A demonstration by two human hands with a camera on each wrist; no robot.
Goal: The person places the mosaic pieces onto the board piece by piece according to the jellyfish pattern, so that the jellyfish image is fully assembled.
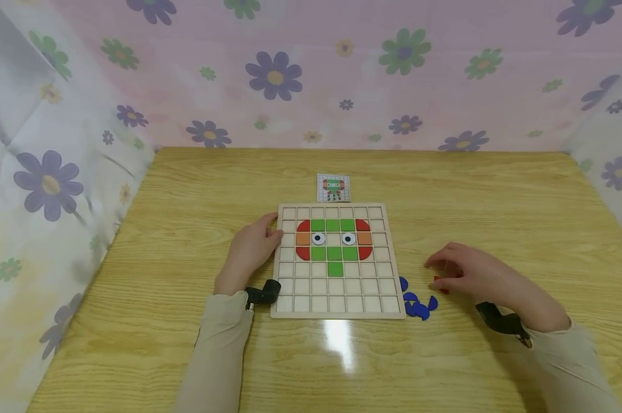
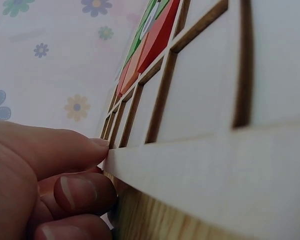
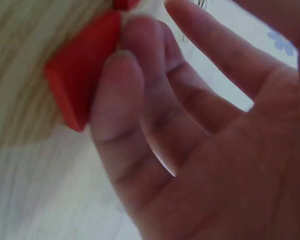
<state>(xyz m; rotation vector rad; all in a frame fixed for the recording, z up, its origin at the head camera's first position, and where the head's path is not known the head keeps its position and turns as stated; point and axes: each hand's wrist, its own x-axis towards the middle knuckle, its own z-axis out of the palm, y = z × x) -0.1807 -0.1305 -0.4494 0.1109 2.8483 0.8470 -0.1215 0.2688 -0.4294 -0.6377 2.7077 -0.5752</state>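
A light wooden grid board (image 1: 311, 287) bears green squares (image 1: 335, 269), red rounded corner pieces (image 1: 303, 225), orange squares (image 1: 364, 238) and two white eye pieces (image 1: 348, 238). My left hand (image 1: 253, 249) holds the board's left edge; in the left wrist view its thumb (image 2: 85, 150) lies at the rim and the other fingers curl beside it. To the right of the board, my right hand (image 1: 473, 275) is low over the table with fingers loosely bent. Its fingertips (image 3: 121, 70) are right against a flat red piece (image 3: 82, 65) on the table.
Several blue curved pieces (image 1: 419, 308) lie in a loose pile against the board's lower right edge. Behind the board is a small pattern card (image 1: 333, 188). A second red piece (image 3: 124, 4) shows at the top of the right wrist view. Flowered cloth (image 1: 311, 115) hangs behind the table.
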